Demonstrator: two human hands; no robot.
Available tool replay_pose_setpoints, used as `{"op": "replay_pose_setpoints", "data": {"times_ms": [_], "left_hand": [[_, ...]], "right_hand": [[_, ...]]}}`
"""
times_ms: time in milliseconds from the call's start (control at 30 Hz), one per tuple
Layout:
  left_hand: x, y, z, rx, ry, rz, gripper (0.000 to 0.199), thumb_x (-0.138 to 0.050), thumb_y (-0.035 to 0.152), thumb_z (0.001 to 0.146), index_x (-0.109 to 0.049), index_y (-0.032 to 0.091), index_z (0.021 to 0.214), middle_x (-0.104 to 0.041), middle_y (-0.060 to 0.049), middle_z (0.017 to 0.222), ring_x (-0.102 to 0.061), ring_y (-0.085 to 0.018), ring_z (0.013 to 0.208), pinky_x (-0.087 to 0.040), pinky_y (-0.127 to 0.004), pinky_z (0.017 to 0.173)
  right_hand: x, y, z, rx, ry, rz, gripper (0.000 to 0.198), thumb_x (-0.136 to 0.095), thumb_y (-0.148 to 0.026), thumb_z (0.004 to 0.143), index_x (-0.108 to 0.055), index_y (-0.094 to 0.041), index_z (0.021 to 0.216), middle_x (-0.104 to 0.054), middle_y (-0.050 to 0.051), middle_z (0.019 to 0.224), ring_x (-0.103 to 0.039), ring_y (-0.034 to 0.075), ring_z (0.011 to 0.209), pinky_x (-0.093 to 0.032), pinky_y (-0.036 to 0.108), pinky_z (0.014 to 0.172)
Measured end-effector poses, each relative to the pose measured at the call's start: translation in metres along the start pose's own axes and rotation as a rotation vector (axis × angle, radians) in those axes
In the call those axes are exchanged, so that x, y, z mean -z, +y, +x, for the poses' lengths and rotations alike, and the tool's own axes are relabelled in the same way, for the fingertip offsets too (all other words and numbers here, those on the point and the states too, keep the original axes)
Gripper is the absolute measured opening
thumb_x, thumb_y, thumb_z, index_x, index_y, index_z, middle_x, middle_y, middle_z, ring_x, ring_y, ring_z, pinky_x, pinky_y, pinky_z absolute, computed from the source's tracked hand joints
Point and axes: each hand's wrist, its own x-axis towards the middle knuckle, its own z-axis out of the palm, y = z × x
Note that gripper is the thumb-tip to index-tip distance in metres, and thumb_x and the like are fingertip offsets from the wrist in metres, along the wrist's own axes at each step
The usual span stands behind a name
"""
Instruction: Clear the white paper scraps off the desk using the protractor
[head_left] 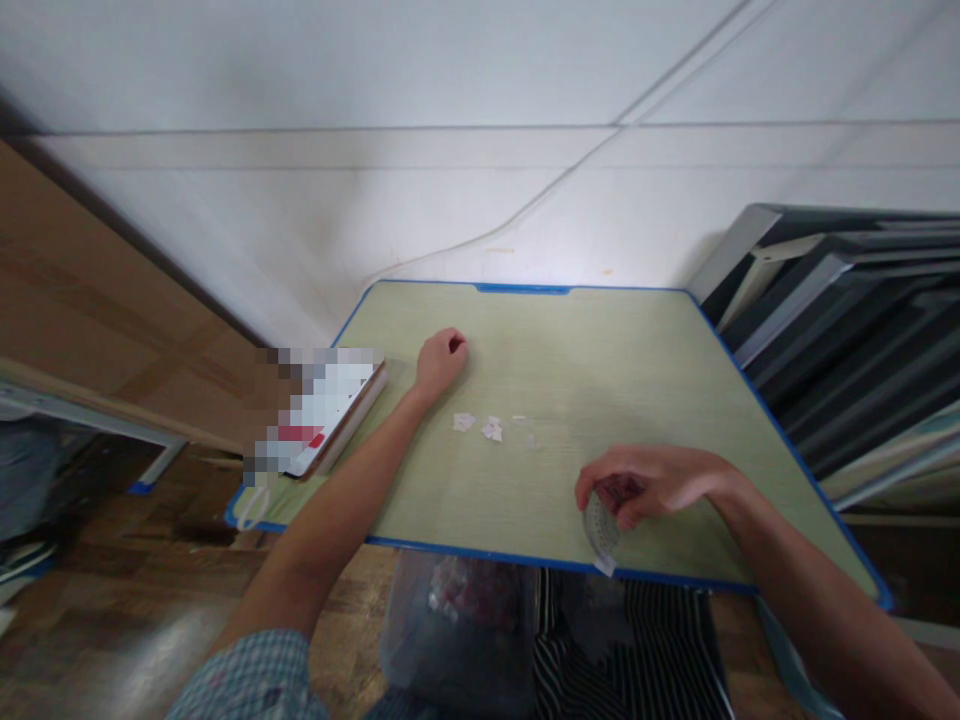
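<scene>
Right hand (pixel 651 480) grasping clear curved plastic piece (pixel 599 528); left hand (pixel 441 360) loosely clenched; angular white scraps (pixel 493 431) on pale-green tabletop (pixel 600 350).

Clear protractor (pixel 601 528), tilted, in right hand (pixel 649 482), white paper scraps (pixel 493 431)

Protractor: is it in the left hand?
No, the right hand holds the protractor, well apart from the left hand.

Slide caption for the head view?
Right hand holds a clear protractor over the table; curled left hand lies near small white scraps.
</scene>
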Motion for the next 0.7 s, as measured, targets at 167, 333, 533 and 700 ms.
{"op": "replay_pose_setpoints", "data": {"times_ms": [167,333,533,700], "left_hand": [[-0.0002,0.0,-0.0002,-0.012,0.005,-0.006,0.017,-0.042,0.023,0.072,-0.057,0.016,0.07,-0.062,-0.004,0.072,-0.053,-0.014,0.069,-0.04,-0.026,0.069],[0.0007,0.0012,-0.001,-0.016,0.003,-0.007,0.017,-0.042,0.022,0.072,-0.057,0.016,0.069,-0.062,-0.004,0.072,-0.053,-0.013,0.069,-0.04,-0.026,0.069],[0.0003,0.0006,-0.0005,-0.013,0.005,-0.017,0.017,-0.042,0.023,0.071,-0.057,0.016,0.069,-0.062,-0.004,0.072,-0.052,-0.014,0.069,-0.04,-0.027,0.069],[-0.0005,0.0001,0.0,-0.012,0.002,-0.011,0.017,-0.042,0.023,0.071,-0.057,0.016,0.069,-0.061,-0.003,0.071,-0.052,-0.013,0.068,-0.04,-0.026,0.068]], "right_hand": [[-0.0001,-0.0013,0.0005,0.012,-0.092,-0.007,0.03,-0.066,-0.021,0.07,-0.063,-0.012,0.099,-0.053,-0.002,0.063,-0.046,0.007,0.053,-0.034,0.016,0.046],[-0.001,-0.0018,0.001,0.016,-0.103,-0.04,0.03,-0.066,-0.019,0.069,-0.063,-0.014,0.099,-0.052,-0.003,0.062,-0.047,0.007,0.054,-0.035,0.015,0.046],[0.0008,-0.0014,0.0005,-0.003,-0.066,-0.037,0.036,-0.067,-0.022,0.069,-0.061,-0.013,0.104,-0.054,-0.003,0.062,-0.047,0.007,0.052,-0.035,0.016,0.045],[0.001,0.0002,0.0041,-0.011,0.141,0.087,0.039,-0.066,-0.029,0.07,-0.056,-0.015,0.105,-0.052,-0.003,0.063,-0.047,0.007,0.052,-0.037,0.018,0.046]]}}
